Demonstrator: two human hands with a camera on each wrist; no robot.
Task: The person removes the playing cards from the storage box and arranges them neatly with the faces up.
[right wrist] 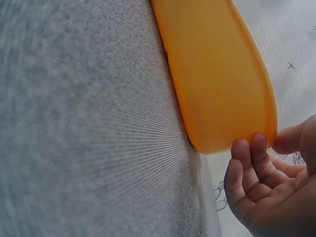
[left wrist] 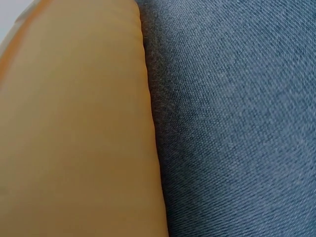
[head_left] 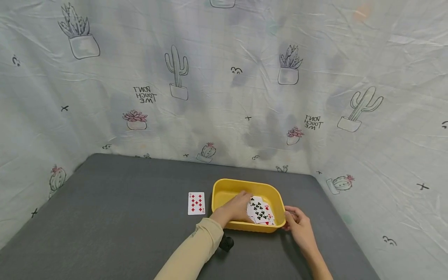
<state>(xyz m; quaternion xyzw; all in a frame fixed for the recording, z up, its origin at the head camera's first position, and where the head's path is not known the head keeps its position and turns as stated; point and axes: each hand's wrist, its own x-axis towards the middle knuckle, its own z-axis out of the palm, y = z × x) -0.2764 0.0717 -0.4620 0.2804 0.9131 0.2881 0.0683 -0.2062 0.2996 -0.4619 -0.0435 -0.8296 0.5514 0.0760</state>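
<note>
A yellow plastic basket (head_left: 241, 226) stands on the dark table with a loose pile of playing cards (head_left: 259, 210) at its right end; a clubs card lies face up on top, red-suited ones under it. My left hand (head_left: 236, 207) reaches over the near wall into the basket, right at the pile's left edge; its fingertips are hidden, and I cannot tell whether they hold a card. At the right end, my right hand (head_left: 297, 225) pinches the basket's rim. The right wrist view shows the fingers (right wrist: 259, 148) against the outer wall and the thumb at the rim.
One diamonds card (head_left: 196, 203) lies face up on the table, left of the basket. A small black object (head_left: 226, 243) shows beside the left sleeve (head_left: 196, 249). White cloth (head_left: 224, 116) printed with cacti hangs behind the grey-black tabletop (head_left: 115, 217) and along both sides.
</note>
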